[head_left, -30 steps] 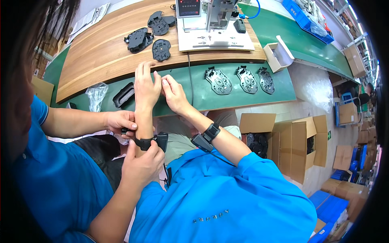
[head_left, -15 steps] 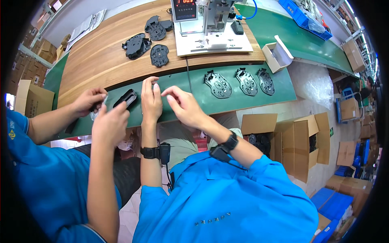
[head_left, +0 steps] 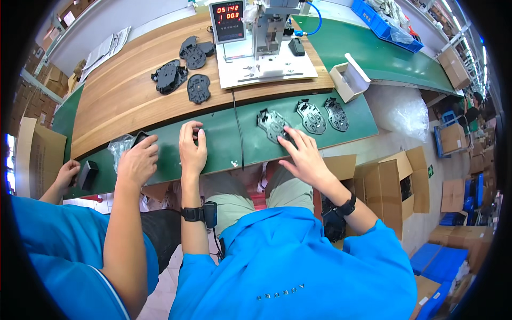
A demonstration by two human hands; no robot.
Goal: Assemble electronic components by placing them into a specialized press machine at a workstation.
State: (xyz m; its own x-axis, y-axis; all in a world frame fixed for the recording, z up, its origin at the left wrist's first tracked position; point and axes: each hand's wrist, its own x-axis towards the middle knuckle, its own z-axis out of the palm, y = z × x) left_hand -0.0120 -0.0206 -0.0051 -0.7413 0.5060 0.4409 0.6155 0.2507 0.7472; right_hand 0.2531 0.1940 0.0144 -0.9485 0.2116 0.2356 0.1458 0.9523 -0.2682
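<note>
My right hand (head_left: 305,156) reaches over the green bench top with its fingers spread. Its fingertips touch the lower right edge of a black mouse-shaped plastic base (head_left: 272,124), lying with its inner ribs up. Two similar bases, the middle one (head_left: 311,117) and the right one (head_left: 336,114), lie just beyond. Near the bench's front edge, my left hand (head_left: 192,150) is raised with its fingers curled in toward the thumb. A bit of something dark shows at those fingertips, too small to name.
On the wooden board lie several black shell parts (head_left: 199,89) beside a press with a white base (head_left: 269,73) and a red-digit display (head_left: 228,21). A co-worker's hand (head_left: 137,164) works close on my left. An open carton (head_left: 381,186) stands at right.
My right hand has moved right, away from my left hand, onto the nearest base. My left hand's fingers have curled in. The co-worker's hands have moved apart, and the view has shifted slightly.
</note>
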